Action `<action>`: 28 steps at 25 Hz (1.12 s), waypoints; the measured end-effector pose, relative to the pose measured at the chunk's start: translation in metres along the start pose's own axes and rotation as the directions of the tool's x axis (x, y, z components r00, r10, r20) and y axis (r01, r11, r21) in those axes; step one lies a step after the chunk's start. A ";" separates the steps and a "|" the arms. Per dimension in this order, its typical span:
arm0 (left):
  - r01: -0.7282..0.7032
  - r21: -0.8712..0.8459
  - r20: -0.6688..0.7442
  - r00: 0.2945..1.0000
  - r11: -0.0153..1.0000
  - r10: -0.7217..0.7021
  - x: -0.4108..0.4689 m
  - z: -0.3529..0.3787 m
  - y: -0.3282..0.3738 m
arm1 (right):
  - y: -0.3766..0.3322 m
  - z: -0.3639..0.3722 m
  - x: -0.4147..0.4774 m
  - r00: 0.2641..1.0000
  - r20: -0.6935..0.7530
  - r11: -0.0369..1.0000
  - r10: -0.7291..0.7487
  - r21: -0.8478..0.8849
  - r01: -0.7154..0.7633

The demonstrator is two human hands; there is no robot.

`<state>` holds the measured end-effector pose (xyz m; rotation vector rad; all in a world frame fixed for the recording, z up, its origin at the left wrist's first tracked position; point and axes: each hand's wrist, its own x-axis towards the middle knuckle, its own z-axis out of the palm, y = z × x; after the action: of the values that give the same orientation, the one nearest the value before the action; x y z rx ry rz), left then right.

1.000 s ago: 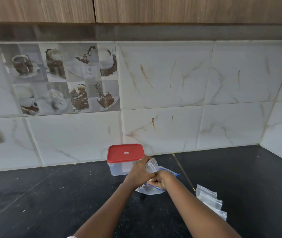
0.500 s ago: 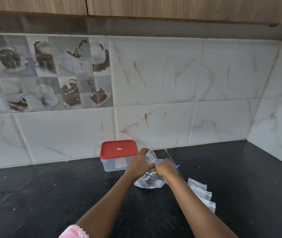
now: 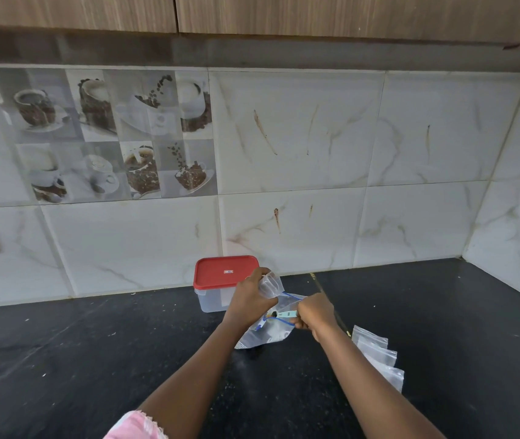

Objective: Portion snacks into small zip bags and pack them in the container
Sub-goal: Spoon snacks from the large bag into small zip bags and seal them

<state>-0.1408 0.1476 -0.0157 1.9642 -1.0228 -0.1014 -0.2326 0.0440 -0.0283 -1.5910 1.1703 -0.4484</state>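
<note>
A clear plastic container with a red lid stands at the back of the black counter, lid on. Just in front of it, my left hand grips a small clear zip bag, held up above the counter. My right hand pinches a small teal-handled scoop at the mouth of a larger clear bag with a blue zip line, which lies on the counter between my hands. What is inside either bag is too faint to make out.
Several empty small zip bags lie fanned out on the counter to the right of my right forearm. The black counter meets tiled walls at the back and at the right corner. Wooden cabinets hang overhead.
My right hand has moved right, away from my left, and now shows the teal scoop at the larger bag's mouth. My left hand still holds the small bag up.
</note>
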 end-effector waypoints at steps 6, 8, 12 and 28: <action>0.097 -0.046 0.020 0.995 0.994 -0.097 -0.012 -0.005 -0.017 | 0.000 0.015 -0.001 1.000 0.023 0.989 0.011 0.145 -0.015; 0.110 -0.051 0.037 0.993 0.993 -0.109 -0.016 0.001 -0.015 | 0.000 0.008 -0.003 1.000 -0.009 0.992 0.008 0.122 -0.007; 0.101 0.017 0.053 0.993 0.995 -0.101 -0.017 0.019 -0.013 | 0.003 -0.017 -0.005 0.999 -0.022 0.998 0.025 0.056 -0.024; 0.196 0.174 0.082 0.974 0.965 -0.213 -0.020 0.052 -0.024 | -0.015 -0.076 -0.024 0.995 -0.077 0.986 -0.056 0.154 0.067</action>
<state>-0.1615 0.1322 -0.0710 2.2327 -0.9125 -0.2389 -0.2948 0.0239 0.0198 -1.4877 1.1142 -0.6278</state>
